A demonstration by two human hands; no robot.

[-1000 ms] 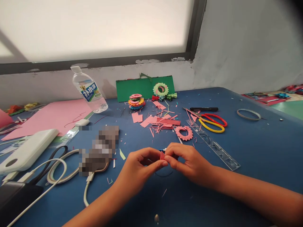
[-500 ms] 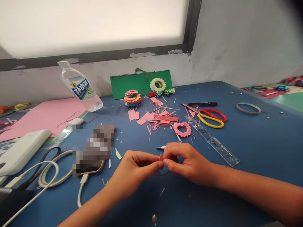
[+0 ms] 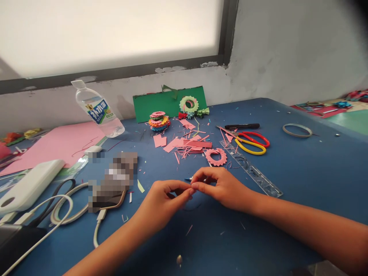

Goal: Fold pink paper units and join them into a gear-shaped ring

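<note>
My left hand [image 3: 162, 203] and my right hand [image 3: 220, 188] meet fingertip to fingertip just above the blue table [image 3: 301, 172]. Both pinch a small red folded paper piece, which the fingers almost wholly hide. A pen tip [image 3: 188, 179] lies on the table just behind my right thumb. A pink zigzag paper ring [image 3: 215, 156] lies a little beyond my hands, with pink paper scraps [image 3: 184, 145] behind it.
Red and yellow scissors [image 3: 251, 142], a clear ruler [image 3: 253, 172], a black marker [image 3: 241, 126] and a tape ring [image 3: 297, 130] lie to the right. At the back are a green card [image 3: 161, 103], a stack of coloured rings [image 3: 158, 121] and a tilted water bottle [image 3: 97, 109]. Pink paper [image 3: 54, 143], cables and a white box [image 3: 28, 186] fill the left.
The red paper piece showed between my fingertips earlier and is now nearly covered by them. My hands have shifted slightly left and further from me.
</note>
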